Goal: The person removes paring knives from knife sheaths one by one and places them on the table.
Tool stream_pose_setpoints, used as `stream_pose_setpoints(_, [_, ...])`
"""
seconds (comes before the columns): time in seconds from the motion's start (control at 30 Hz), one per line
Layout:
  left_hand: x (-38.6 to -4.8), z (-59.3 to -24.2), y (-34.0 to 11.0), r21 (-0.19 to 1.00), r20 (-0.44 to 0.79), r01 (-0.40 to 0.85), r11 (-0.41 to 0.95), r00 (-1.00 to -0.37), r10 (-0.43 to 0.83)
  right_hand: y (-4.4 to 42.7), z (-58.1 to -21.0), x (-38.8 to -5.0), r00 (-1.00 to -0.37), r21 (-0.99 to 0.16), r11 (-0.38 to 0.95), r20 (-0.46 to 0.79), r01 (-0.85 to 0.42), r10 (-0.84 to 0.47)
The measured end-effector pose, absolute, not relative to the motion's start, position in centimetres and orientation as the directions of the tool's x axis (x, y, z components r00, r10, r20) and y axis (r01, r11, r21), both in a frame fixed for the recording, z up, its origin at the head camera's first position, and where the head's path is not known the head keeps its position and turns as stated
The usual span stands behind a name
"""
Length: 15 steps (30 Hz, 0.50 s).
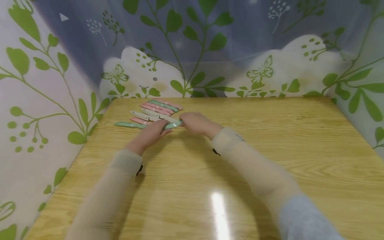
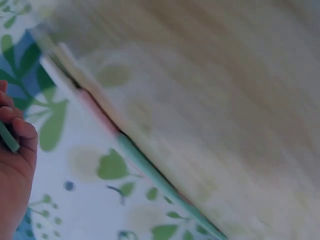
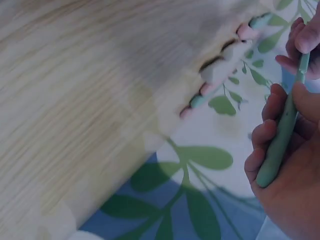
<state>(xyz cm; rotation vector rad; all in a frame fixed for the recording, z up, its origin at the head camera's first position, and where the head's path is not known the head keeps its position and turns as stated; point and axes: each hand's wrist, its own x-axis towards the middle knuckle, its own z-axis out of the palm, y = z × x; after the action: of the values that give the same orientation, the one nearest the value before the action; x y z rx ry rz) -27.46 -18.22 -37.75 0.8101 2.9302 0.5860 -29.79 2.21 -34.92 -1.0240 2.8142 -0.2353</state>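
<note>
A green paring knife (image 1: pixel 172 125) is held level just above the table between both hands. The fingers of my right hand (image 1: pixel 196 124) wrap around its handle (image 3: pixel 281 140), as the right wrist view shows. My left hand (image 1: pixel 151 133) pinches the other end, and its fingers hide most of that part. In the left wrist view a green end (image 2: pixel 8 138) pokes out of the left hand. Just behind the left hand lies a row of similar knives: a green one (image 1: pixel 129 125), a pink one (image 1: pixel 138 120) and white ones (image 1: pixel 144 115).
Farther back, more pink knives (image 1: pixel 156 108) and another green knife (image 1: pixel 164 105) lie close together by the table's back edge. The wood-grain table (image 1: pixel 270 150) runs to a leaf-patterned curtain (image 1: pixel 204 78) behind and at both sides.
</note>
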Motion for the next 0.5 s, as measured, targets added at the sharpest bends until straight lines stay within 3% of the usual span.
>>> stream_pose_setpoints(0.5, [-26.9, -37.3, -8.1, 0.44, 0.045, 0.549, 0.711, -0.804, 0.593, 13.1, -34.6, -25.9, -0.802, -0.329, 0.759, -0.007, -0.562, -0.597])
